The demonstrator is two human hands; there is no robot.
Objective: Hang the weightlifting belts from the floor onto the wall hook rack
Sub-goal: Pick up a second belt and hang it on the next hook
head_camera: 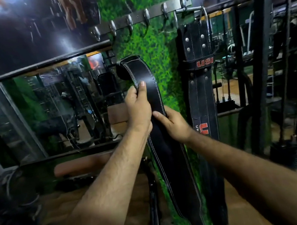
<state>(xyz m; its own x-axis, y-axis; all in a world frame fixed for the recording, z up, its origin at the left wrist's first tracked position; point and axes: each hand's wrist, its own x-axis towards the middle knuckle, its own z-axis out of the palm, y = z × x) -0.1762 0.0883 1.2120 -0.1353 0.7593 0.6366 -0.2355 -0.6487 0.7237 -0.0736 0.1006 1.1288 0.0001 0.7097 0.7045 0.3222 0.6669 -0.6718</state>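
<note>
A long black leather belt (168, 159) with white stitching is held upright in front of a green artificial-grass wall panel. My left hand (138, 110) grips its upper part, thumb on the glossy face. My right hand (172, 124) holds it just below, from the right edge. The belt's top end (130, 63) curls over, below the metal hook rack (139, 18). Its lower end hangs down to the bottom of the view. A second black belt (201, 89) with red lettering hangs by its buckle from the rightmost hook (183, 2). The other hooks are bare.
A mirror (47, 112) with a dark frame lies left of the green panel, reflecting gym machines. Dark steel uprights (268, 56) and gym equipment stand at the right. A brown padded bench (82, 166) sits low left. The floor is wood-coloured.
</note>
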